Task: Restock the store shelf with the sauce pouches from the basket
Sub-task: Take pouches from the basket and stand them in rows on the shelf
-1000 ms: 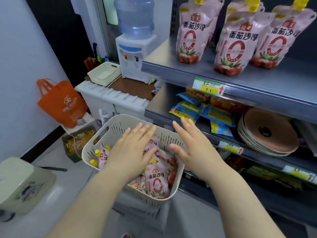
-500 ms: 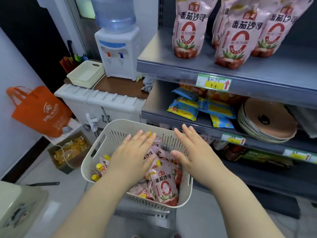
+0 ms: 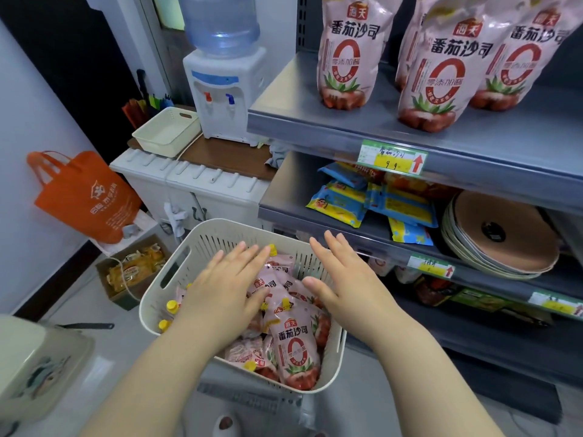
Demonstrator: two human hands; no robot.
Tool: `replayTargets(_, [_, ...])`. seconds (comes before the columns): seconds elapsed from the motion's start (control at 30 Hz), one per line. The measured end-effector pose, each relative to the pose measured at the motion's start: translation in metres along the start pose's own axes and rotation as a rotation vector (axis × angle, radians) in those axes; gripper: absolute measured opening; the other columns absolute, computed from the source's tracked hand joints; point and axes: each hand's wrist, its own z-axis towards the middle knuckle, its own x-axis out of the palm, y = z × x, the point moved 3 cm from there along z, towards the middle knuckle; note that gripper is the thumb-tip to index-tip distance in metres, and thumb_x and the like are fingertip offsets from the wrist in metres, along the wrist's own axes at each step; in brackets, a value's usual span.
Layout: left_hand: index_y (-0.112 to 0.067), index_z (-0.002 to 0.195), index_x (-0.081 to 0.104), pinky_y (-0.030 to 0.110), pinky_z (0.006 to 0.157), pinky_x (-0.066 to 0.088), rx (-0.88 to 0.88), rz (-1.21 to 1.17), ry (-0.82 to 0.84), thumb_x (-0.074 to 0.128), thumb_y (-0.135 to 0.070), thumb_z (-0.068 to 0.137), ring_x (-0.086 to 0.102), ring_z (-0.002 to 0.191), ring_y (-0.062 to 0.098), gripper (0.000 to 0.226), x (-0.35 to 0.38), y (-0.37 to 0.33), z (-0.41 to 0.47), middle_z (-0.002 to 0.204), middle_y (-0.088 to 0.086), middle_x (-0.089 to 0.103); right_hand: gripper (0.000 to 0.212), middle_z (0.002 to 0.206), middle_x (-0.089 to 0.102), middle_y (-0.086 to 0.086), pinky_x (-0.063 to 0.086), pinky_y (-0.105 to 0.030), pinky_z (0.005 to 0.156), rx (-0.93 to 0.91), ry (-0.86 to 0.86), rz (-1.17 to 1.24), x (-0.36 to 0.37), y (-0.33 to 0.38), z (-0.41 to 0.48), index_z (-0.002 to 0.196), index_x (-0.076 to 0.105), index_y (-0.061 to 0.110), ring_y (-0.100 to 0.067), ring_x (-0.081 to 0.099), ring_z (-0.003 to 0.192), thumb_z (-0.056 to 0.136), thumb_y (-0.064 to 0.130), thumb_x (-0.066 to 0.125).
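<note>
While nothing is gripped, the left hand (image 3: 227, 290) is spread flat over pink tomato-sauce pouches (image 3: 295, 345) piled in the cream slotted plastic basket (image 3: 202, 238), and the right hand (image 3: 345, 287) is spread likewise beside it. Matching upright pouches (image 3: 345, 58) are stood on the grey metal shelf (image 3: 315, 123) above both hands.

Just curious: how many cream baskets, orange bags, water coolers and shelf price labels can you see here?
Cream baskets: 2, the big basket holding pouches and a small basket beside the cooler
Orange bag: 1
Water cooler: 1
Price labels: 3
Total: 7
</note>
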Motion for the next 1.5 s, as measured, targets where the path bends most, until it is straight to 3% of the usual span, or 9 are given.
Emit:
replayTargets(0.17, [-0.028,0.148,0.012,0.026,0.11,-0.003,-0.016,-0.068,0.019,0.003,-0.059,0.075,0.013,0.144,0.012,0.079,0.007,0.028,0.005,0.154,-0.008,0.023,0.067,0.16,-0.006,0.005,-0.003,-0.028,0.116,0.056,0.04,-0.03,0.02,-0.003,0.009,0.15,0.005,0.031,-0.012,-0.012,0.146,0.094,0.055,0.033])
replayTargets(0.47, [-0.032,0.149,0.004,0.024,0.111,-0.007,0.162,-0.068,0.093,-0.01,-0.065,0.069,0.005,0.145,0.008,0.087,0.012,0.095,0.026,0.157,-0.01,0.012,0.067,0.16,0.0,0.0,0.001,-0.031,0.118,0.309,0.034,0.028,0.069,0.028,0.036,0.151,0.009,0.028,-0.015,-0.006,0.147,0.094,0.053,0.035])
replayTargets(0.67, [-0.03,0.149,0.004,0.027,0.115,-0.004,0.322,-0.073,0.193,0.028,-0.049,0.096,0.002,0.145,0.01,0.061,0.032,0.122,0.035,0.158,-0.007,0.01,0.067,0.16,-0.004,0.0,-0.001,-0.03,0.117,0.474,0.08,0.063,0.114,0.048,0.03,0.151,0.004,0.027,-0.016,-0.009,0.147,0.096,0.051,0.034])
replayTargets(0.87, [-0.029,0.149,0.005,0.028,0.115,-0.004,0.466,-0.098,0.249,0.03,-0.047,0.097,0.004,0.145,0.012,0.061,0.053,0.112,0.034,0.158,-0.005,0.01,0.068,0.16,-0.001,0.0,0.003,-0.027,0.116,0.6,0.11,0.104,0.14,0.051,0.01,0.151,0.007,0.025,-0.014,-0.005,0.147,0.096,0.05,0.037])
replayTargets(1.03, [-0.025,0.148,0.019,0.03,0.113,0.0,0.503,-0.126,0.269,0.014,-0.055,0.085,0.014,0.145,0.017,0.069,0.071,0.108,0.029,0.155,-0.001,0.023,0.069,0.16,0.003,-0.001,0.011,-0.035,0.117,0.672,0.192,0.161,0.151,0.031,0.025,0.151,0.012,0.021,-0.017,0.002,0.147,0.095,0.051,0.039])
replayTargets(1.13, [-0.027,0.148,0.016,0.029,0.112,-0.001,0.493,-0.131,0.302,0.03,-0.049,0.094,0.012,0.145,0.016,0.061,0.081,0.111,0.024,0.156,-0.005,0.014,0.071,0.158,0.014,-0.009,0.018,-0.041,0.118,0.716,0.26,0.168,0.166,0.006,0.056,0.15,0.02,0.016,-0.026,0.015,0.145,0.092,0.05,0.046])
replayTargets(1.27, [-0.021,0.131,0.053,0.039,0.097,0.042,0.453,-0.029,0.31,0.033,-0.049,0.082,0.057,0.119,0.022,0.06,0.084,0.115,0.017,0.134,0.002,0.056,0.056,0.14,0.046,-0.015,0.037,-0.043,0.106,0.837,0.311,0.271,0.199,-0.015,0.074,0.133,0.047,0.012,-0.032,0.044,0.128,0.085,0.036,0.061])
replayTargets(1.37, [-0.02,0.126,0.058,0.042,0.092,0.047,0.442,-0.023,0.296,0.036,-0.046,0.079,0.061,0.114,0.023,0.058,0.086,0.116,0.016,0.127,0.004,0.062,0.055,0.146,0.033,-0.012,0.024,-0.036,0.114,0.795,0.27,0.126,0.217,-0.022,0.071,0.135,0.042,0.008,-0.029,0.027,0.137,0.087,0.029,0.059])
replayTargets(1.5, [-0.019,0.123,0.061,0.041,0.093,0.044,0.425,0.015,0.281,0.055,-0.042,0.071,0.063,0.11,0.024,0.057,0.092,0.117,0.021,0.121,0.004,0.065,0.053,0.142,0.035,-0.018,0.029,-0.035,0.111,0.885,0.19,0.039,0.212,-0.035,0.075,0.138,0.034,0.003,-0.032,0.033,0.132,0.092,0.025,0.05])
